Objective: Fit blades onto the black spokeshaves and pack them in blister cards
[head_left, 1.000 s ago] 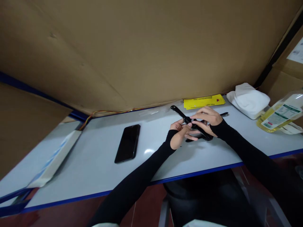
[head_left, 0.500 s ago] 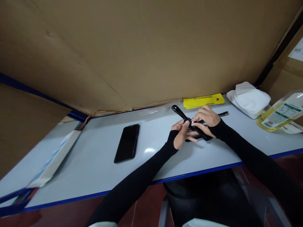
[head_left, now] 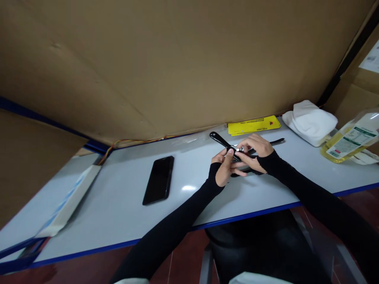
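A glossy black two-armed tool (head_left: 219,140), crossed like shears or a folding piece, is held just above the grey table (head_left: 118,197). My left hand (head_left: 225,167) grips it from below with fingers curled round the lower arms. My right hand (head_left: 255,152) pinches near the crossing point, where a small shiny metal piece (head_left: 238,149) shows between thumb and forefinger. One black arm sticks out up-left past my fingers, another thin end (head_left: 278,140) pokes out to the right. Both forearms wear black sleeves.
A black phone (head_left: 159,179) lies face up left of my hands. A yellow card (head_left: 254,125) rests by the cardboard wall. White folded cloth (head_left: 309,121) and a bottle of yellow liquid (head_left: 348,142) sit at the right. A white-blue packet (head_left: 69,199) lies far left.
My hands and the black tool shifted slightly left and up. My right fingers moved to the crossing point, where the small metal piece now shows.
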Demonstrator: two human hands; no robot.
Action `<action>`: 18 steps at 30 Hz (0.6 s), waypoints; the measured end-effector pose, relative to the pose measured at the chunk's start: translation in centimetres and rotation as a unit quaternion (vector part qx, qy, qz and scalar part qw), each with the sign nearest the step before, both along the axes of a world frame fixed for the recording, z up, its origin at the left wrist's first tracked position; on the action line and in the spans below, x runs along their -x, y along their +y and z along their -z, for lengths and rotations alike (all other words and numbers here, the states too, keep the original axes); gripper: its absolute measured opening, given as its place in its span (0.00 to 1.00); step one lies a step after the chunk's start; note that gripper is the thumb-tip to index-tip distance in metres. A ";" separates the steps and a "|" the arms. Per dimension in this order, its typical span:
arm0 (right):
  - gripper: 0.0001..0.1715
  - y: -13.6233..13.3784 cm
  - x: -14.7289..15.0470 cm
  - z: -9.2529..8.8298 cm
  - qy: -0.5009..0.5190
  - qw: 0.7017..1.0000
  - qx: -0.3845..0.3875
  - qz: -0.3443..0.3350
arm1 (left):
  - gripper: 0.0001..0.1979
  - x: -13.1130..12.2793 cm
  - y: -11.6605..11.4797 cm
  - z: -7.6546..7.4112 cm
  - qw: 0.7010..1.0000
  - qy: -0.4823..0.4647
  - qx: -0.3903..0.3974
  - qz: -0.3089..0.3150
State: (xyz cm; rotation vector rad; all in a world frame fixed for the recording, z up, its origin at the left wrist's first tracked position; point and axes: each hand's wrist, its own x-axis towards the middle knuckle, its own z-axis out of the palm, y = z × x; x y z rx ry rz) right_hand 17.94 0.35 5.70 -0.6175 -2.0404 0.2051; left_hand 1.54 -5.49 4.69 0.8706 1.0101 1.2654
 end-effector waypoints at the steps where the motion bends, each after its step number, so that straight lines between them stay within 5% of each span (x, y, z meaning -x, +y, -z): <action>1: 0.07 -0.1 0.0 -0.1 0.013 1.000 -0.006 0.007 | 0.37 -0.1 0.0 -0.1 1.000 -0.004 -0.001 -0.005; 10: 0.09 -1.4 1.2 0.3 0.056 0.993 -0.059 0.085 | 0.41 -0.3 -0.4 -1.1 0.997 -0.052 0.019 -0.058; 18: 0.11 -2.7 2.4 0.9 0.099 0.991 0.021 0.089 | 0.33 -1.0 -0.8 -1.4 0.993 -0.008 -0.007 -0.121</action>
